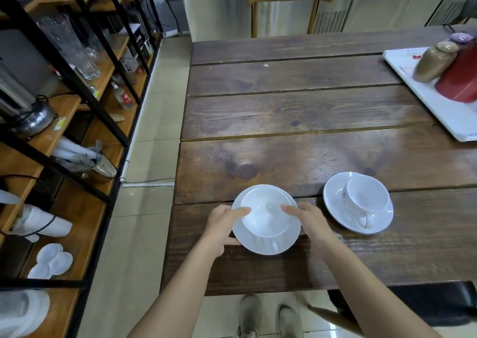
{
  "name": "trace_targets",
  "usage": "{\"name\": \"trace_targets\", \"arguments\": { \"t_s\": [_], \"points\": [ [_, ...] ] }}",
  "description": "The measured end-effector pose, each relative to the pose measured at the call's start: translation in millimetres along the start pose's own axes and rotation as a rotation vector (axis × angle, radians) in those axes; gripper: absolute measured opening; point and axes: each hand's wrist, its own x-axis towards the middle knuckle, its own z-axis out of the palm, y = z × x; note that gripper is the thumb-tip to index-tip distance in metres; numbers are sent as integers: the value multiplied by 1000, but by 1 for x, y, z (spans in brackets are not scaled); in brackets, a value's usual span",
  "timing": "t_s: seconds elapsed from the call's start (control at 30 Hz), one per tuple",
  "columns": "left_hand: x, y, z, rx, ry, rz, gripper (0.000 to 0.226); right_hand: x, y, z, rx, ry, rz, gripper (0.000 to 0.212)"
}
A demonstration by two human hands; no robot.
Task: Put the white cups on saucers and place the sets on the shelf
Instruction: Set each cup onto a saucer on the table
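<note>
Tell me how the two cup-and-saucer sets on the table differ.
The left set is gripped at its saucer rim by the left hand and right hand; the right set sits untouched. The left set lies near the table corner; the right set lies further in. The right cup bears a small mark; the left looks plain. Both are white, upright and empty, handles toward the person.

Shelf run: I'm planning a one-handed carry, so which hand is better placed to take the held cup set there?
Left, probably. The left hand grips the saucer on the side facing the shelf; the right hand is farther from it.
</note>
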Motion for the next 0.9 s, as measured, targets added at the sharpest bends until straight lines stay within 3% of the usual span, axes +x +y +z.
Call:
{"name": "trace_targets", "arguments": {
  "t_s": [0.13, 0.23, 0.33, 0.47, 0.63, 0.7, 0.8, 0.9],
  "points": [
    [-8, 1, 2, -76, -1, 0, 42, -9, -2, -5, 108, -53, -25, 50],
    [-20, 4, 3, -137, -22, 28, 44, -12, -5, -5, 201, -101, -48, 65],
    [-38, 1, 0, -203, -9, 80, 46, -19, -17, -3, 275, -235, -57, 66],
    [-68, -11, -11, -299, 98, 183, 50, -38, -39, 10, 200, -370, -125, 46],
    [-116, -34, -38, -456, 280, 266, 35, -76, -54, 42, 98, -503, -207, 50],
    [-137, -47, -56, -526, 354, 285, 48, -95, -55, 62, 98, -552, -203, 48],
    [-172, -67, -87, -581, 445, 316, 85, -131, -50, 98, 69, -632, -198, 44],
    [-205, -91, -122, -631, 555, 369, 86, -172, -45, 137, 34, -684, -221, 43]
  ]
}}
